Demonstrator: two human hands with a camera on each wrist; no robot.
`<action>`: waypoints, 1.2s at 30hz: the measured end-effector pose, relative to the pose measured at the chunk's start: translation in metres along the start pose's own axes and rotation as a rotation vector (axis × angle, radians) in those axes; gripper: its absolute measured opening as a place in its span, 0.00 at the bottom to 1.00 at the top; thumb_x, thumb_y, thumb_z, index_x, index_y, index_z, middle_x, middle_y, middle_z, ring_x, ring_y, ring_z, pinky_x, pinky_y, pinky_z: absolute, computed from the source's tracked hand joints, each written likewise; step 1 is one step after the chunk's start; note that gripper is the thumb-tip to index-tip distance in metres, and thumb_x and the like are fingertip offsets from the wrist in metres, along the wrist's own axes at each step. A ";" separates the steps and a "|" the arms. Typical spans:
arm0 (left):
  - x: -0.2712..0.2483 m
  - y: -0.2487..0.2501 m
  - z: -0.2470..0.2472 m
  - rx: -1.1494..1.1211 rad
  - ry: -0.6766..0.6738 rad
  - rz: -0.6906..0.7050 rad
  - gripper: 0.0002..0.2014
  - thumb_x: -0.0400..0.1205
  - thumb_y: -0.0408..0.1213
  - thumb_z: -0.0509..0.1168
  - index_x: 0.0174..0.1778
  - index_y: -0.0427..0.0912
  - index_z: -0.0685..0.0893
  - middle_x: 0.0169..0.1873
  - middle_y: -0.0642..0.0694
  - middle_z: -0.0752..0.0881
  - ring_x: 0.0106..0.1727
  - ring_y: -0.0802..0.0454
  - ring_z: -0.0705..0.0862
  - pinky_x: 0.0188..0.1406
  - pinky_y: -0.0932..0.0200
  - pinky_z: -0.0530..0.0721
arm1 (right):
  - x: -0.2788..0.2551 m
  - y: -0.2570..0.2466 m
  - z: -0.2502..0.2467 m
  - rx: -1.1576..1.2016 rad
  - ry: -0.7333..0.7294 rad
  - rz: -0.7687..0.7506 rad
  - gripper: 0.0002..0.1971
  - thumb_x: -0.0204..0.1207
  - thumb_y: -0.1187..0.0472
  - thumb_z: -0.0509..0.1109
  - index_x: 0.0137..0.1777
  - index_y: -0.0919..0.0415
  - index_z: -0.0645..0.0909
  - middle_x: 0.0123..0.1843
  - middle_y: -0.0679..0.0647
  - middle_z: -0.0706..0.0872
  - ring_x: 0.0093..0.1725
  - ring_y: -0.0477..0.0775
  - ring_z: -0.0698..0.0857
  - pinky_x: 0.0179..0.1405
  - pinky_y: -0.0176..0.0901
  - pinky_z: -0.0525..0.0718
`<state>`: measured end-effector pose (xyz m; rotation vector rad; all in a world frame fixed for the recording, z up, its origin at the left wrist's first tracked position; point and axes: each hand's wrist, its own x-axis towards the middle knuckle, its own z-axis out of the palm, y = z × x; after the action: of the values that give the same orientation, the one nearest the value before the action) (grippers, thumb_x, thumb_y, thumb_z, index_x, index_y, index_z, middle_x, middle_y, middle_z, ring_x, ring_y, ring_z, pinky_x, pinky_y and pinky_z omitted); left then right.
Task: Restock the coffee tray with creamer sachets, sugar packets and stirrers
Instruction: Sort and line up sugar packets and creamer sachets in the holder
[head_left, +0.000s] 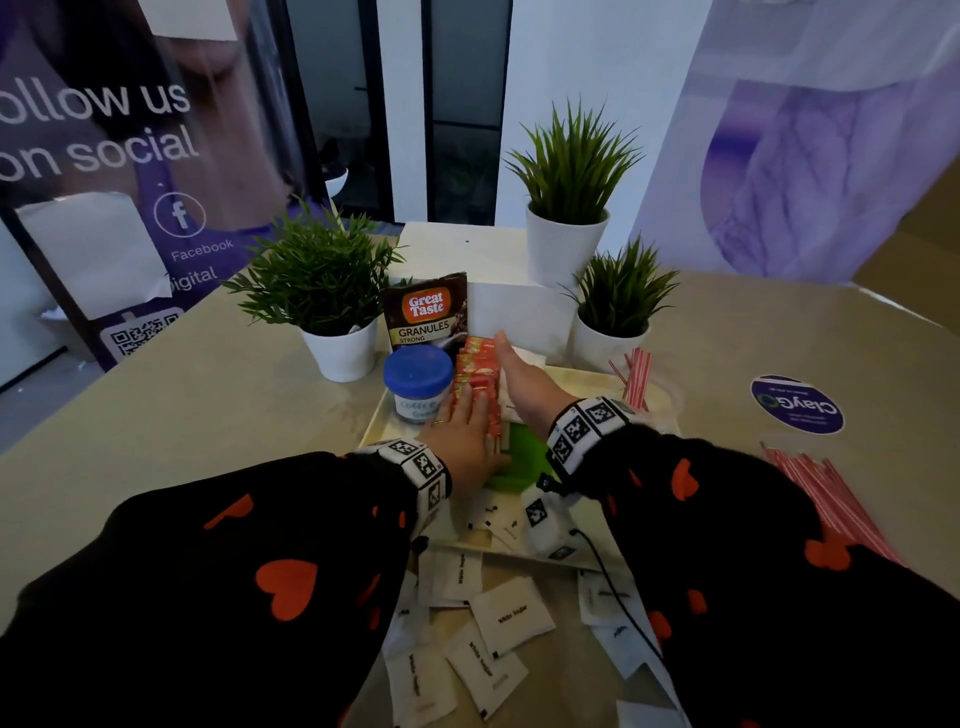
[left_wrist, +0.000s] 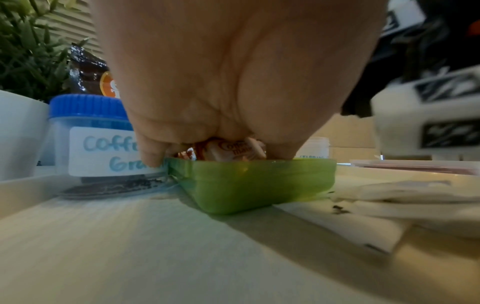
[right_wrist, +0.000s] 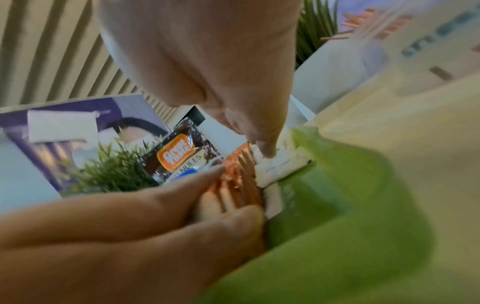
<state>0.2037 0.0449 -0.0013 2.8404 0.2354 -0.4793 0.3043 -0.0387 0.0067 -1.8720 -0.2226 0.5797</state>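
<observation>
A row of red creamer sachets (head_left: 475, 371) stands on edge in a green container (head_left: 524, 457) on the cream tray (head_left: 592, 376). My left hand (head_left: 465, 415) lies flat against the row's left side, fingers straight. My right hand (head_left: 511, 371) presses the other side with straight fingers, where a few white packets (right_wrist: 280, 166) lean on the red ones (right_wrist: 241, 174). The left wrist view shows my left hand (left_wrist: 233, 82) over the container (left_wrist: 254, 183), a sachet (left_wrist: 231, 149) under the palm. White sugar packets (head_left: 511, 618) lie loose on the table in front. Striped stirrers (head_left: 636, 376) stand at the tray's right.
A blue-lidded coffee granules jar (head_left: 418, 382) sits on the tray just left of my left hand, with a Great Taste pouch (head_left: 425, 312) behind it. Three potted plants (head_left: 332, 291) ring the tray's far side. More stirrers (head_left: 826, 499) lie on the table at right.
</observation>
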 end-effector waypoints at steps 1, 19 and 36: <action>-0.001 0.001 -0.002 -0.025 -0.003 -0.013 0.49 0.85 0.60 0.59 0.87 0.43 0.32 0.87 0.42 0.32 0.87 0.42 0.35 0.87 0.41 0.45 | -0.008 0.000 0.000 0.163 -0.017 0.053 0.40 0.81 0.24 0.46 0.68 0.54 0.84 0.61 0.56 0.91 0.60 0.55 0.89 0.61 0.51 0.83; -0.017 -0.011 0.004 -0.225 0.095 0.039 0.40 0.84 0.38 0.64 0.88 0.43 0.47 0.87 0.39 0.41 0.87 0.38 0.56 0.85 0.45 0.60 | -0.049 0.019 0.028 0.665 -0.074 0.130 0.42 0.72 0.19 0.58 0.73 0.49 0.84 0.65 0.56 0.90 0.65 0.59 0.89 0.72 0.62 0.81; -0.096 0.032 0.010 0.010 0.118 0.203 0.08 0.76 0.49 0.76 0.45 0.52 0.89 0.44 0.54 0.86 0.47 0.53 0.85 0.47 0.55 0.86 | -0.189 0.056 -0.064 -0.086 0.101 0.005 0.13 0.79 0.52 0.77 0.57 0.61 0.86 0.54 0.59 0.92 0.48 0.54 0.88 0.43 0.46 0.82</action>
<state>0.1181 0.0006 0.0296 2.8644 -0.0352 -0.2718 0.1663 -0.1919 0.0263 -1.9797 -0.1786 0.4846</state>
